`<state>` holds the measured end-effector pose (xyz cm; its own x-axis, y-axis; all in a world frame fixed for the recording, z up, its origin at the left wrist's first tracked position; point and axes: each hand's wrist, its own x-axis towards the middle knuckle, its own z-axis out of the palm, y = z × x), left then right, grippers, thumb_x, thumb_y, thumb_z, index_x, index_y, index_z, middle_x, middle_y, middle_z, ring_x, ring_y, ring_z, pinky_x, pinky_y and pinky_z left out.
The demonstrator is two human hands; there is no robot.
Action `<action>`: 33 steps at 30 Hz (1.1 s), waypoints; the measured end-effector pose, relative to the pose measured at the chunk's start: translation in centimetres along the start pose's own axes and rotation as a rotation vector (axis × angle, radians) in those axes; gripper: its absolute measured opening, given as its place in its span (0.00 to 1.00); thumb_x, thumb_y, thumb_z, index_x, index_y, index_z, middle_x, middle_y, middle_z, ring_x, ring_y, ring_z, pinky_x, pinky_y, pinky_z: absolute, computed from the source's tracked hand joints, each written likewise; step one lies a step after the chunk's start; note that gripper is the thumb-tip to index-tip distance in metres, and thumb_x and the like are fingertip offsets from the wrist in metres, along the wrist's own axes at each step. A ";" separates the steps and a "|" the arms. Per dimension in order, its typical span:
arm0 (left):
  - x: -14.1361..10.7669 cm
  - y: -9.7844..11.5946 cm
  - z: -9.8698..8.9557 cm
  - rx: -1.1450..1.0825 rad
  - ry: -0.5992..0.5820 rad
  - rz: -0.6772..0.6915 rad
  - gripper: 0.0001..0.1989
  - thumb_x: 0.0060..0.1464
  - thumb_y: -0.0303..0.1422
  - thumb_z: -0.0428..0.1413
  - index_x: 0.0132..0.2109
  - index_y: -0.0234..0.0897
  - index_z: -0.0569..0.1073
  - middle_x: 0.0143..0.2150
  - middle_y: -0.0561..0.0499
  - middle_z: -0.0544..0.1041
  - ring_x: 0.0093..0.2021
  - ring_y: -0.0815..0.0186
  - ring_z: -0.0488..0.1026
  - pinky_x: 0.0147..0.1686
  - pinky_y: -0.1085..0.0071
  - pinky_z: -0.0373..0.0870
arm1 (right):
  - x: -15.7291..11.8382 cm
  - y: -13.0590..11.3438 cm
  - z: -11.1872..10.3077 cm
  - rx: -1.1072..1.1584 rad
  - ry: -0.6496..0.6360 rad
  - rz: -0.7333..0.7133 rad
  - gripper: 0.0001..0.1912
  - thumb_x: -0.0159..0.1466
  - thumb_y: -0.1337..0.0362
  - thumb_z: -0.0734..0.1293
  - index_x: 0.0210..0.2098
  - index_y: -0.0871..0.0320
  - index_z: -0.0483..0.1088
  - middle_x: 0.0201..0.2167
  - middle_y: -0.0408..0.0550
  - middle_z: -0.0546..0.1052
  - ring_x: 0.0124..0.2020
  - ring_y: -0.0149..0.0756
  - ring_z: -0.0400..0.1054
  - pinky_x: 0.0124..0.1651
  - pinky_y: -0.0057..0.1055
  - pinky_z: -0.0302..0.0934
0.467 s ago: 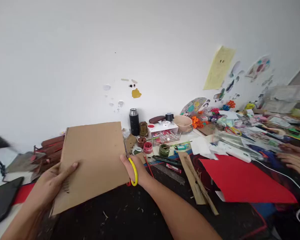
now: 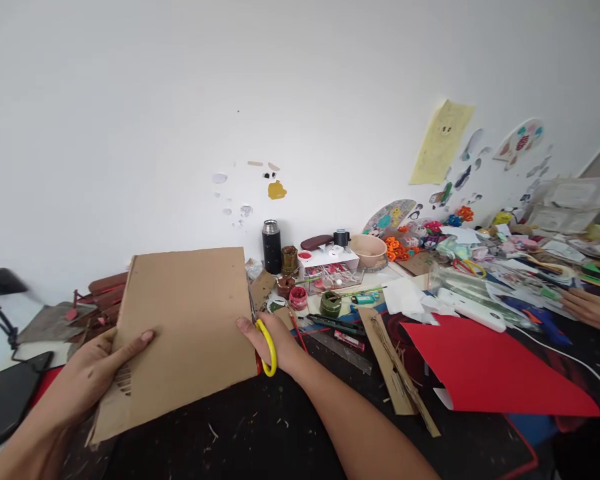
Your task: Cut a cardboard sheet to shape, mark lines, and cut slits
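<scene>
A flat brown piece of cardboard (image 2: 190,313) is held up over the dark table, tilted toward me. My left hand (image 2: 100,367) grips its left edge, the thumb on the front and the fingers behind. Some torn corrugation shows beside that thumb. At the right edge, my right hand (image 2: 270,343) is closed on a pair of scissors (image 2: 269,347) with a yellow handle loop. Its thumb rests on the front of the cardboard. The blades point upward along the right edge and are mostly hidden, so I cannot tell whether they are cutting.
Paint jars (image 2: 299,298), a black flask (image 2: 271,247) and a pink bowl (image 2: 367,250) stand by the wall. Red paper (image 2: 495,367), cardboard strips (image 2: 390,360) and a white glue gun (image 2: 473,310) lie to the right. Another person's hand (image 2: 593,310) is at far right; a phone (image 2: 13,400) lies left.
The view has shifted slightly. The cardboard's lower left corner has swung a little outward to the left. Both hands keep their holds. The other person's hand at far right has moved.
</scene>
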<state>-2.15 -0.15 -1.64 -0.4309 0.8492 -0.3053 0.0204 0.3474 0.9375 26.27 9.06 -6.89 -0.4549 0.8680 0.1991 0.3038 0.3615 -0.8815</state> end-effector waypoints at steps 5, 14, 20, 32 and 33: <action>0.1 -0.2 0.0 0.009 -0.023 -0.026 0.49 0.25 0.62 0.78 0.53 0.43 0.77 0.35 0.42 0.89 0.25 0.44 0.84 0.22 0.56 0.82 | 0.3 0.5 0.4 -0.006 0.014 0.030 0.35 0.73 0.31 0.63 0.42 0.57 0.82 0.41 0.54 0.86 0.42 0.48 0.79 0.43 0.34 0.64; -2.1 2.2 2.1 0.130 0.034 0.036 0.55 0.11 0.67 0.75 0.47 0.39 0.77 0.24 0.47 0.84 0.19 0.54 0.79 0.15 0.66 0.74 | 0.5 1.4 0.6 -0.003 0.087 0.076 0.32 0.77 0.38 0.59 0.31 0.56 0.74 0.33 0.53 0.82 0.37 0.45 0.76 0.38 0.33 0.60; -2.4 2.6 2.8 0.136 0.041 0.016 0.58 0.08 0.68 0.74 0.49 0.39 0.76 0.23 0.48 0.83 0.17 0.54 0.78 0.14 0.65 0.73 | 0.6 1.2 0.9 0.051 0.091 0.065 0.30 0.77 0.40 0.58 0.28 0.54 0.68 0.29 0.48 0.77 0.33 0.42 0.70 0.37 0.33 0.58; -2.1 2.1 3.0 0.088 -0.007 0.024 0.59 0.13 0.67 0.76 0.53 0.39 0.75 0.29 0.46 0.86 0.21 0.51 0.81 0.17 0.63 0.76 | 0.9 1.9 1.2 0.067 0.156 0.095 0.34 0.76 0.36 0.58 0.26 0.55 0.65 0.25 0.44 0.70 0.31 0.39 0.65 0.35 0.32 0.56; -1.9 1.9 2.9 0.085 -0.023 0.025 0.58 0.15 0.66 0.76 0.53 0.40 0.75 0.30 0.46 0.87 0.21 0.50 0.81 0.17 0.62 0.76 | 1.0 2.0 1.1 0.061 0.158 0.091 0.35 0.76 0.35 0.57 0.25 0.55 0.65 0.24 0.44 0.70 0.31 0.39 0.65 0.34 0.32 0.56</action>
<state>1.31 0.01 0.29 -0.4086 0.8666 -0.2866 0.1083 0.3578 0.9275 25.49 10.29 -8.93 -0.2890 0.9407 0.1778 0.2839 0.2616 -0.9225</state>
